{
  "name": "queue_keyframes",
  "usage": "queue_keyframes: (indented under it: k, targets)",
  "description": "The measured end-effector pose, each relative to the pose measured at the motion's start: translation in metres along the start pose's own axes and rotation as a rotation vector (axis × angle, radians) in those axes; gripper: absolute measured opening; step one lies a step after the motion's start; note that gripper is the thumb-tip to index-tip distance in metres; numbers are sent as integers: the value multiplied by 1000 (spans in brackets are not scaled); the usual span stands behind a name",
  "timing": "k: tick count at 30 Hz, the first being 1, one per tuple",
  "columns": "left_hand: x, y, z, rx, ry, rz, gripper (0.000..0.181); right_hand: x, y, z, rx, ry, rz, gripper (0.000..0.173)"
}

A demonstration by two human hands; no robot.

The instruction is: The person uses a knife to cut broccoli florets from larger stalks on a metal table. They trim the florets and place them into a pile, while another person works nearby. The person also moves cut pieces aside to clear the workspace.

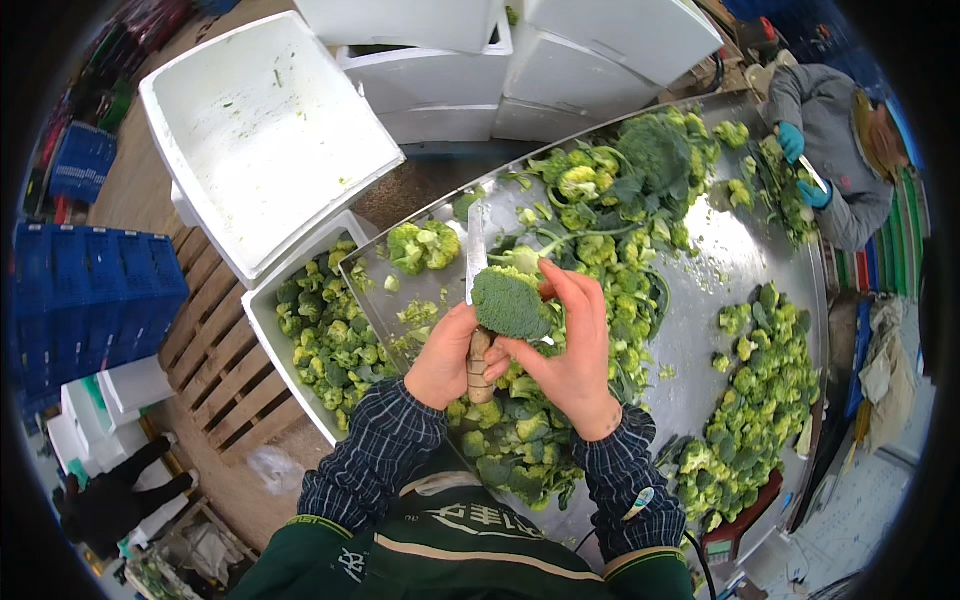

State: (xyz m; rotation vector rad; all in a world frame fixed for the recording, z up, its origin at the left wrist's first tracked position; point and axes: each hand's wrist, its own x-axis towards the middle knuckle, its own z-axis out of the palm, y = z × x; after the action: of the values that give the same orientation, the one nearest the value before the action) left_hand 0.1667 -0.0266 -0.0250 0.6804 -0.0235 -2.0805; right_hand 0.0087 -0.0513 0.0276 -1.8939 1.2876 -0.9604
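A green broccoli head (512,302) is held over the near left part of a metal table (690,277). The fingers of my right hand (574,352) grip its right side and underside. My left hand (442,356) is closed on a knife with a wrapped handle (480,367). Its blade (476,244) points away from me, just left of the broccoli head, and the lower part of the blade is hidden behind it. Cut florets (424,247) lie on the metal beyond my left hand. More broccoli pieces (517,439) are heaped beneath my wrists.
A white foam box (319,405) full of florets stands at the table's left edge, with a tilted foam box (262,150) above it. Florets (757,405) are piled at right. Across the table, a co-worker (832,142) in blue gloves holds a knife. Blue crates (97,300) stand far left.
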Motion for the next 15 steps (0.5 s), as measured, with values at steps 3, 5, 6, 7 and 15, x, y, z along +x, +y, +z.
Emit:
queue_keyframes:
  k: [3, 5, 6, 7, 15]
  targets:
    - [-6, -7, 18, 94, 62, 33, 27, -20, -7, -17, -29, -15, -17, 73]
    - [-8, -10, 16, 222, 77, 77, 26, -30, -6, -23, -103, 0, -32, 67]
    - [-11, -11, 21, 277, 69, 100, 24, -33, -5, -22, -117, 27, -16, 64]
    - [-14, -12, 27, 414, 121, 127, 24, -35, -4, -22, -131, 53, 0, 62]
    - [-35, -34, 30, 1959, 180, 1075, 46, -71, 8, -23, 1164, 122, 763, 37]
